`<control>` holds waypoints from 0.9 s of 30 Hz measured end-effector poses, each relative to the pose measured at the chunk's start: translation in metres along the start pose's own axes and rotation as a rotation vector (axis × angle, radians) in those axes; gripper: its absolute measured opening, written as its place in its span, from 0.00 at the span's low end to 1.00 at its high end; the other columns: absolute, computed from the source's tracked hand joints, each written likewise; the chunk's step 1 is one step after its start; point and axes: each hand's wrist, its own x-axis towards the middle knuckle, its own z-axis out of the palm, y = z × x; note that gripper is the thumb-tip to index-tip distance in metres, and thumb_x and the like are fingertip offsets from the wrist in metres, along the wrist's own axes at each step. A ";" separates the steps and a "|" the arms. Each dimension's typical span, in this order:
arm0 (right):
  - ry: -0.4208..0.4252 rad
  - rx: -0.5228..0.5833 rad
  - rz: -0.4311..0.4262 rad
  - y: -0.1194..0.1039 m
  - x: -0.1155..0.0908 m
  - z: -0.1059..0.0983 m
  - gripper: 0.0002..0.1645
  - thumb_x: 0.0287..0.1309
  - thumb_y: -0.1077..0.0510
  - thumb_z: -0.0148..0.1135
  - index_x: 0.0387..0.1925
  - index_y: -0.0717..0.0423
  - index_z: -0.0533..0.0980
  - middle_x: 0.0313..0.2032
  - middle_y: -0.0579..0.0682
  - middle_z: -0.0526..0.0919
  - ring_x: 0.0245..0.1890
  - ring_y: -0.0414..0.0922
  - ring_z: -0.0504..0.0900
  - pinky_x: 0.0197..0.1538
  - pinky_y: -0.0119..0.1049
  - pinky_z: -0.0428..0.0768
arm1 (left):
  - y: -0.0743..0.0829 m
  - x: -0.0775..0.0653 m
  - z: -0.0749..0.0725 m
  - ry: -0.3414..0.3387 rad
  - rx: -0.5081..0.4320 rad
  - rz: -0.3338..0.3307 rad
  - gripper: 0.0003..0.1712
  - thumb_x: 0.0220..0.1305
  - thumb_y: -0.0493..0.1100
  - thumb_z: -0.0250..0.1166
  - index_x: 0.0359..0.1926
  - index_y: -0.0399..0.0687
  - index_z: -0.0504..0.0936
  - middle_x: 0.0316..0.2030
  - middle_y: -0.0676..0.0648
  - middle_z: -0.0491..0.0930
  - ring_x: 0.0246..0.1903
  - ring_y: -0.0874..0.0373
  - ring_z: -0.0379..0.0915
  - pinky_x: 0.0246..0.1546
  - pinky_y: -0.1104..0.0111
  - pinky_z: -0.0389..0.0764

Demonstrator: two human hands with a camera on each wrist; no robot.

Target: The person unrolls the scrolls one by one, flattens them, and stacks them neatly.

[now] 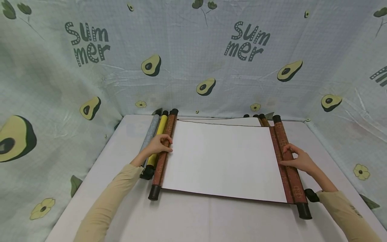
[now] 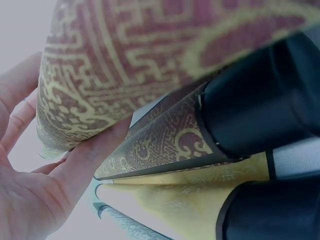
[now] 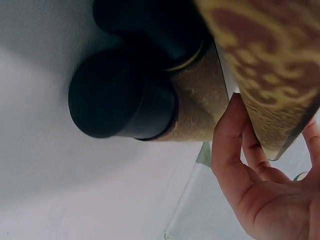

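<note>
A hanging scroll lies spread out across the middle of the head view, its blank white sheet (image 1: pixel 223 161) between two red-brown patterned rollers with black end caps. My left hand (image 1: pixel 158 144) grips the left roller (image 1: pixel 160 168), thumb on the inner side and fingers over the top. On the other side my right hand (image 1: pixel 300 161) holds the right roller (image 1: pixel 294 183) between thumb and fingers. Each wrist view shows the hand around the gold-patterned roll, close up: the left one (image 2: pixel 125 65) and the right one (image 3: pixel 270 60).
Left of the scroll lie a yellow roll (image 1: pixel 152 160) and a blue-grey roll (image 1: pixel 150 132). Another red-brown roll (image 2: pixel 165 140) shows under the held one. Black-capped roll ends (image 1: pixel 262 116) stick out at the back right. Patterned cloth (image 1: pixel 181 40) surrounds the white table (image 1: pixel 187 222).
</note>
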 end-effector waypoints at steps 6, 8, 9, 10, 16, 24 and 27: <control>0.007 -0.021 -0.014 0.005 0.000 -0.005 0.28 0.42 0.54 0.69 0.40 0.58 0.63 0.43 0.55 0.66 0.47 0.59 0.66 0.33 0.38 0.64 | 0.002 0.000 -0.003 0.004 -0.013 0.018 0.15 0.44 0.30 0.67 0.36 0.33 0.74 0.39 0.35 0.73 0.20 0.57 0.55 0.21 0.68 0.63; 0.005 -0.027 -0.005 0.007 0.000 -0.006 0.28 0.43 0.54 0.69 0.40 0.58 0.62 0.44 0.58 0.66 0.46 0.60 0.66 0.32 0.38 0.65 | 0.001 0.000 -0.004 0.003 -0.011 0.016 0.15 0.44 0.30 0.67 0.36 0.34 0.74 0.40 0.36 0.73 0.19 0.58 0.55 0.19 0.68 0.62; 0.004 -0.028 -0.003 0.008 0.000 -0.007 0.28 0.43 0.54 0.68 0.40 0.59 0.62 0.44 0.59 0.66 0.46 0.60 0.66 0.31 0.37 0.65 | 0.001 0.000 -0.005 0.001 -0.010 0.015 0.15 0.45 0.30 0.67 0.36 0.34 0.74 0.40 0.35 0.73 0.19 0.58 0.54 0.18 0.68 0.62; 0.001 -0.026 -0.001 0.008 0.000 -0.007 0.28 0.43 0.54 0.68 0.40 0.59 0.62 0.44 0.60 0.67 0.45 0.60 0.66 0.31 0.37 0.65 | 0.000 0.000 -0.005 -0.001 -0.012 0.011 0.15 0.45 0.30 0.67 0.36 0.35 0.74 0.40 0.36 0.73 0.19 0.58 0.54 0.18 0.69 0.62; -0.012 -0.018 0.019 0.010 -0.001 -0.009 0.29 0.44 0.54 0.68 0.41 0.60 0.61 0.47 0.64 0.66 0.48 0.63 0.66 0.31 0.37 0.66 | -0.003 -0.001 -0.007 -0.022 -0.027 0.010 0.14 0.47 0.30 0.65 0.38 0.34 0.75 0.42 0.36 0.72 0.23 0.57 0.57 0.23 0.69 0.64; -0.027 0.021 0.047 0.011 -0.003 -0.011 0.28 0.46 0.55 0.66 0.42 0.60 0.60 0.49 0.67 0.64 0.46 0.63 0.65 0.29 0.37 0.68 | -0.004 -0.004 -0.009 -0.023 -0.063 0.009 0.11 0.49 0.29 0.62 0.37 0.31 0.76 0.35 0.39 0.75 0.28 0.56 0.65 0.31 0.67 0.69; -0.017 0.023 0.033 0.013 -0.005 -0.011 0.27 0.47 0.56 0.65 0.42 0.61 0.60 0.49 0.66 0.64 0.48 0.64 0.65 0.30 0.37 0.68 | -0.005 -0.004 -0.009 -0.030 -0.071 0.004 0.10 0.50 0.30 0.61 0.36 0.30 0.75 0.28 0.44 0.74 0.23 0.59 0.64 0.27 0.68 0.70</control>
